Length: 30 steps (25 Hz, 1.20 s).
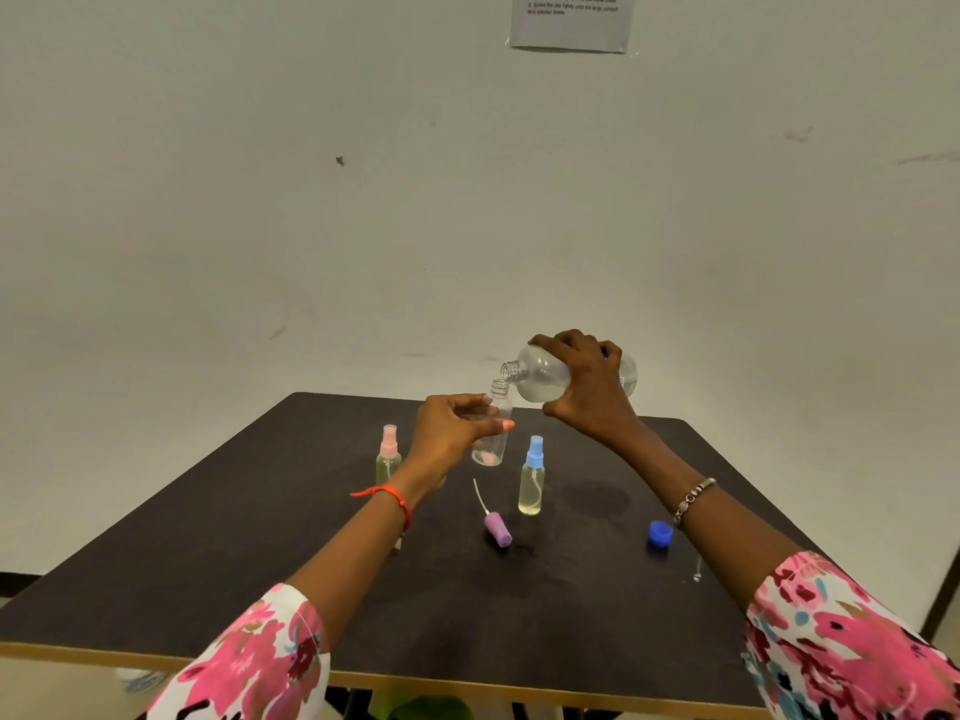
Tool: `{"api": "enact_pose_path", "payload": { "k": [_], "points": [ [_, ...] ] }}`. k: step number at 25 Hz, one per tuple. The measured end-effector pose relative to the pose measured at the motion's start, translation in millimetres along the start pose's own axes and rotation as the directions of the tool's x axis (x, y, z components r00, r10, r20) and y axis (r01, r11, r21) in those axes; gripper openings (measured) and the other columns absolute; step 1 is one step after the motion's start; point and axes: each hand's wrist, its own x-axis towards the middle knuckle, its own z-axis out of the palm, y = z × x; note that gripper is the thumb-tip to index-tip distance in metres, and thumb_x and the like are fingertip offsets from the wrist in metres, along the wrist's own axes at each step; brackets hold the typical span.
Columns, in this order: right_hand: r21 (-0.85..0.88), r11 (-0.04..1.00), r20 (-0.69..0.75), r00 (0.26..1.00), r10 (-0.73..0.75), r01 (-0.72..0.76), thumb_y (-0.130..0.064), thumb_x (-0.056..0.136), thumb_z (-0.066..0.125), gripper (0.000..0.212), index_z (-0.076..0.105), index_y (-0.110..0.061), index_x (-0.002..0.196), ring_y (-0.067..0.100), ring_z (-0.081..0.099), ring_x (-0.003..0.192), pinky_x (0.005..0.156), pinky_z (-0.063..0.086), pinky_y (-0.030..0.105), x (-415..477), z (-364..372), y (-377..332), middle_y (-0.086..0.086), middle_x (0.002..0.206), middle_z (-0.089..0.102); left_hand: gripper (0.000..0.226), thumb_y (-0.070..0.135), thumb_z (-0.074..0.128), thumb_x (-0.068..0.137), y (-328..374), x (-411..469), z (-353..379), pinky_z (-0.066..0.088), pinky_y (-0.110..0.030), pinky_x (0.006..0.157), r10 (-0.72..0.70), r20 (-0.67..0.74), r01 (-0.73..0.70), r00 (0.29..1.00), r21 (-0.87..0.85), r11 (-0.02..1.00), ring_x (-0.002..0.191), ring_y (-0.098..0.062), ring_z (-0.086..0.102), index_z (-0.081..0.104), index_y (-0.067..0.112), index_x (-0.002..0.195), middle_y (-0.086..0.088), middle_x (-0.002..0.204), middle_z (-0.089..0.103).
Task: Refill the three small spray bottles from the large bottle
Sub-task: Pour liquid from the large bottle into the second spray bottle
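Clear plastic meets clear plastic above the dark brown bench (pixel 260 589), where we see a person's right hand (pixel 587 392) gripping a large transparent bottle (pixel 545 376) tipped nearly on its side, its open threaded neck pointing left and down, just above the mouth of a small uncapped clear spray bottle (pixel 493 433). The right fingers (pixel 561 345) curl over the top of the large bottle, thumb pressed beneath it, closed firmly round its body; some clear liquid lies along its lower side. The left hand (pixel 447 433) holds the small uncapped bottle off the bench, roughly upright, its fingers wrapped part-way round the bottle's body, an orange-painted nail showing at the front. Whether liquid is passing between the two necks, we cannot tell.

We count three small bottles: the one held, one with a pink spray top (pixel 388 454) standing behind the left wrist, and one with a light blue spray top (pixel 531 478) standing just right of centre, both holding pale yellowish liquid. One purple spray head with its thin dip tube (pixel 496 524) lies on its side near the blue-topped bottle. One dark blue screw cap (pixel 660 533) sits apart, beside the right forearm. Both sleeves are floral pink and white; a red thread circles the left wrist, a beaded bracelet the right.
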Motion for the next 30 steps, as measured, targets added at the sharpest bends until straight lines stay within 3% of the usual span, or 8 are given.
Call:
{"api": "enact_pose_path", "payload": {
  "k": [9, 18, 23, 30],
  "points": [
    [-0.041, 0.999, 0.007, 1.0, -0.019, 0.02, -0.018, 0.066, 0.072, 0.063, 0.05, -0.022, 0.125, 0.026, 0.046, 0.114, 0.102, 0.019, 0.042, -0.4, 1.3, -0.3, 0.01, 0.12, 0.052, 0.052, 0.011, 0.078, 0.067, -0.8, -3.3, -2.3, 0.055, -0.029, 0.078, 0.004, 0.021, -0.004, 1.0, 0.0, 1.0, 0.099, -0.018, 0.062, 0.06, 0.006, 0.115, -0.009, 0.109, 0.067],
    [-0.059, 0.997, -0.019, 0.999, -0.05, 0.049, -0.017, 0.065, 0.072, 0.059, 0.054, -0.021, 0.121, 0.026, 0.049, 0.111, 0.099, 0.022, 0.043, -1.1, 2.7, 0.8, 0.01, 0.114, 0.055, 0.053, 0.012, 0.078, 0.067, -2.6, -3.7, -1.8, 0.053, -0.039, 0.089, -0.007, 0.02, 0.007, 1.0, 0.019, 1.0, 0.102, -0.02, 0.062, 0.059, 0.006, 0.116, -0.01, 0.112, 0.066],
    [-0.066, 0.997, -0.009, 0.999, -0.052, 0.051, -0.018, 0.065, 0.072, 0.059, 0.054, -0.022, 0.121, 0.026, 0.049, 0.111, 0.1, 0.021, 0.043, -1.8, 4.2, 2.7, 0.009, 0.114, 0.055, 0.053, 0.013, 0.079, 0.066, -4.1, -5.4, -0.5, 0.053, -0.029, 0.081, 0.002, 0.021, -0.003, 1.0, 0.029, 1.0, 0.093, -0.014, 0.061, 0.06, 0.006, 0.115, -0.007, 0.108, 0.067],
    [-0.065, 0.996, -0.012, 0.998, -0.056, 0.055, -0.018, 0.065, 0.072, 0.059, 0.054, -0.022, 0.121, 0.026, 0.05, 0.111, 0.099, 0.022, 0.043, -1.8, 4.7, 3.1, 0.009, 0.113, 0.056, 0.051, 0.013, 0.079, 0.065, -4.9, -4.8, 0.6, 0.054, -0.035, 0.086, -0.01, 0.01, 0.009, 1.0, 0.028, 1.0, 0.096, -0.018, 0.062, 0.062, 0.008, 0.112, -0.005, 0.105, 0.067]
  ]
}}
